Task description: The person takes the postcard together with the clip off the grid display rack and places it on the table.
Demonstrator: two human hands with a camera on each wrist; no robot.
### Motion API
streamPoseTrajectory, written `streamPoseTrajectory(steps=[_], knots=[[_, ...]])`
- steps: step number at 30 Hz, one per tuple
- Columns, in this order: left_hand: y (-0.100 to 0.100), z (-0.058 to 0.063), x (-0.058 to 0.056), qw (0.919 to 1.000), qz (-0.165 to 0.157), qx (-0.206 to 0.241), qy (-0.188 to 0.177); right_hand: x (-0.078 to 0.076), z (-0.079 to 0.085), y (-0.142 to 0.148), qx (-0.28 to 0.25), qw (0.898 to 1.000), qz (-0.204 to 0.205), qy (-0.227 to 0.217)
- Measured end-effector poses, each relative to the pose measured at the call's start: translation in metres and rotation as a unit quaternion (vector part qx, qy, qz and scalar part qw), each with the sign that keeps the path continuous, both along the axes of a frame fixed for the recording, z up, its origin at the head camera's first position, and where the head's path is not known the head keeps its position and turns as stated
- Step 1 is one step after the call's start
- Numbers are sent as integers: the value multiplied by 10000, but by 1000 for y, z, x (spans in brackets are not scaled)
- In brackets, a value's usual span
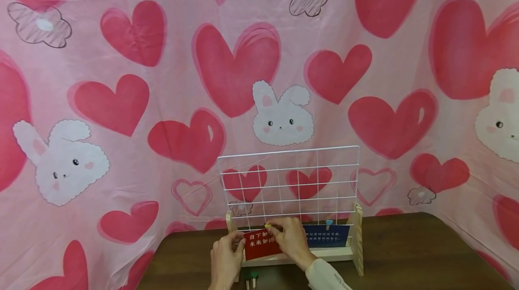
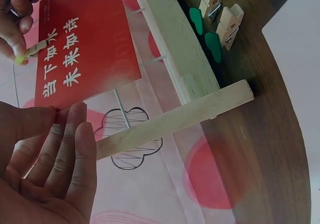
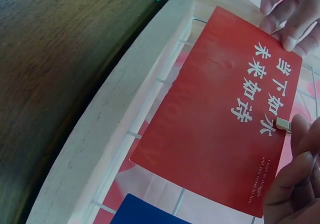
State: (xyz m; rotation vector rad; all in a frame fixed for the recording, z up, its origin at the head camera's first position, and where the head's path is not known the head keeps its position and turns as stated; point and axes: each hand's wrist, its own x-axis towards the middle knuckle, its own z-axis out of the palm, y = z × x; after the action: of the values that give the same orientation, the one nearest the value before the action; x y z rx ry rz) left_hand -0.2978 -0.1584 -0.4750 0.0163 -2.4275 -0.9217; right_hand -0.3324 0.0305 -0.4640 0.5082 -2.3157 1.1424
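A red card (image 1: pixel 261 250) with white writing lies against the lower part of a white wire grid (image 1: pixel 288 151). My left hand (image 1: pixel 227 255) pinches the card's upper left corner between thumb and fingers, as the left wrist view also shows. At the card's top edge, my right hand (image 1: pixel 293 241) pinches a small wooden clothespin (image 3: pixel 283 125) with a yellow decoration. The pin's tip is over the card's edge near the writing. To the right, a blue card (image 1: pixel 330 239) hangs on the grid under a clothespin with a blue heart (image 1: pixel 329 223).
The grid stands in a light wooden base (image 1: pixel 357 240) on a dark brown table (image 1: pixel 409 249). Two clothespins with green hearts (image 2: pixel 212 46) lie in front of the base. Behind hangs a pink cloth (image 1: pixel 178 78) with hearts and rabbits.
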Motion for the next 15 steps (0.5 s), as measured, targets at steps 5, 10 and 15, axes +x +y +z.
streamPoseTrajectory(steps=[5,10,15], knots=[[0,1,1,10000,22,-22,-40,0,2,0,-190,9998,110,16],[-1,2,3,10000,59,-35,-35,2,5,0,-322,9992,211,54],[-1,4,7,10000,58,-8,-33,6,10,2,-515,9982,276,-121]])
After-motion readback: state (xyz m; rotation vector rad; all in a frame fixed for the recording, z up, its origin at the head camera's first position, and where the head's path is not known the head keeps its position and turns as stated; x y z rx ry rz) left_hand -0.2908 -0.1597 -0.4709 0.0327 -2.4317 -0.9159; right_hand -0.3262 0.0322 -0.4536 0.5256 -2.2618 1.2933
